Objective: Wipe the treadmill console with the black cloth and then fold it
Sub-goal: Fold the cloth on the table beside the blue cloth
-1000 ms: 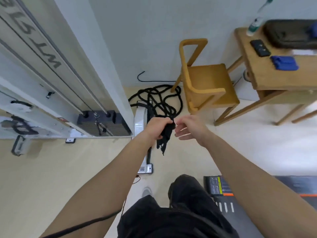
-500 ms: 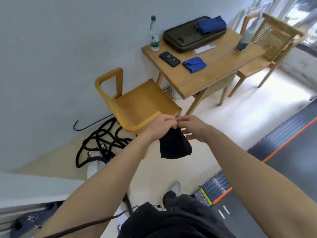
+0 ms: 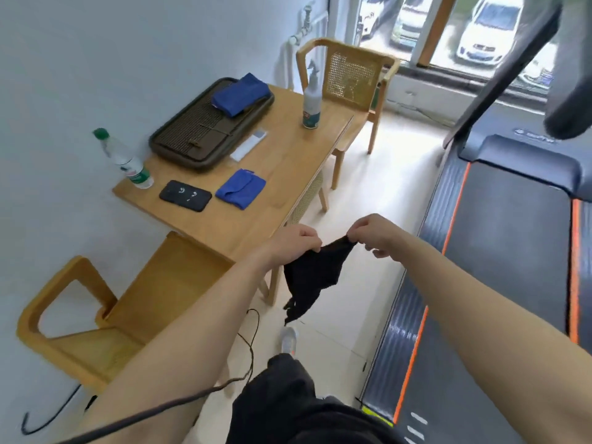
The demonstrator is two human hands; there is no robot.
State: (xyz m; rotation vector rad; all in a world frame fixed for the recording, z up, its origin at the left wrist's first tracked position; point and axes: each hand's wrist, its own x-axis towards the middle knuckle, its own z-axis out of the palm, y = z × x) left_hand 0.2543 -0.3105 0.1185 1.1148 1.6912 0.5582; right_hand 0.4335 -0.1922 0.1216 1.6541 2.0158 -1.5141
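Two hands: both raised at frame centre, pinching one black cloth between them.
Treadmill (image 3: pixel 512 251): fills the right side of the frame, dark belt edged with orange stripes; a dark blurred part of it crosses the upper right corner.
Table (image 3: pixel 288 174): wooden, upper left of centre, carrying a dark tray, a spray bottle, a water bottle, a phone and a folded blue cloth.
Chairs: one yellow wooden chair (image 3: pixel 105 315) at lower left, one cane-backed chair (image 3: pixel 352 72) at top centre.
Black cloth (image 3: pixel 315 277): centre of frame, in the air above the pale floor; top edge stretched taut between the hands, the rest hanging limp and crumpled to a ragged point.
Left hand (image 3: pixel 296 243): fingers closed, gripping the cloth's left upper corner.
Right hand (image 3: pixel 376 232): thumb and fingertips pinched on the right upper corner.
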